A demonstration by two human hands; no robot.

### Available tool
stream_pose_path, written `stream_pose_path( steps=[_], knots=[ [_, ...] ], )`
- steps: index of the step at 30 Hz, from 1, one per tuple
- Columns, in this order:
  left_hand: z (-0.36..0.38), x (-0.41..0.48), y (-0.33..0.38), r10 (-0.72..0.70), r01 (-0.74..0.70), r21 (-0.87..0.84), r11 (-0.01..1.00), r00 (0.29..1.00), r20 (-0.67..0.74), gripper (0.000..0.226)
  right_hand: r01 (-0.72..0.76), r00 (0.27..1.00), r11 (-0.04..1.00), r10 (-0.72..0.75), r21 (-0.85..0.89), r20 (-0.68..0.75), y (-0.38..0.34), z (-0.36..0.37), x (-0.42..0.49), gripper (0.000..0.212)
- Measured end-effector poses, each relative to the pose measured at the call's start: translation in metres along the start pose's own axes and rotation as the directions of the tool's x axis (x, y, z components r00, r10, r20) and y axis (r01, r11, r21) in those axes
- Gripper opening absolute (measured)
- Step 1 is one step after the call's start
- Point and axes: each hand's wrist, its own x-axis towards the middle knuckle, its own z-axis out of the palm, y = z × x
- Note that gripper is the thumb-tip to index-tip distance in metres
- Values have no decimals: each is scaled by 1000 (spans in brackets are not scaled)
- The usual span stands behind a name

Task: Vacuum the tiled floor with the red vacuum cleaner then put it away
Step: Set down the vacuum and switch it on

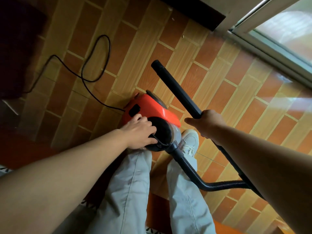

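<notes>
The black cord (94, 53) lies in loose loops on the tiled floor (70, 92) at the left and runs to the back of the vacuum (152, 107). It is thin and limp, so I think it can tangle easily or catch under a foot.

The left hand (140, 130) is on the near end of the vacuum. Its fingers are bent over the black round front, and they seem to close on the thin bar there. The vacuum is small and red, and it stands on the floor just in front of the person's legs, beside a white shoe (190, 141). Its shell looks like smooth hard plastic. I judge it light enough for one hand, but slippery on the rounded sides, so the bar or a handle on top is the better place to hold it.

The ribbed hose (194, 173) leaves the black front and bends low to the right. It is soft and springy and gives no firm hold. If someone pulls on it, I expect the body to drag behind or tip over.

The tube (177, 88) is straight and stiff and points away, and no brush head is visible at its far open end. The right hand (207, 122) grasps its near end with the fingers wrapped round it. This is a good place for steering.

A window frame (270, 39) runs along the far right. The stiff tube could knock against it.
</notes>
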Motion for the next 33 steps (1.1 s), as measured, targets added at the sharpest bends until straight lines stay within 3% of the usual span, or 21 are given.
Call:
stream_pose_path(
  steps=[8,13,18,33],
  knots=[
    [-6,-46,-65,-100,97,-50,994,993,-64,45,46,996,998,-49,-37,-74,-56,-32,6,50],
    [-3,-79,-101,-168,156,-99,983,978,-122,50,67,997,996,-65,51,-44,-98,-36,1,51],
    [-8,-101,-128,-201,175,-141,974,960,-195,50,107,994,994,-106,21,-20,-134,-27,-6,59],
    [20,-157,-215,-366,346,-170,923,925,-103,45,177,982,981,-182,-83,-53,-210,2,-7,58]
  ],
)
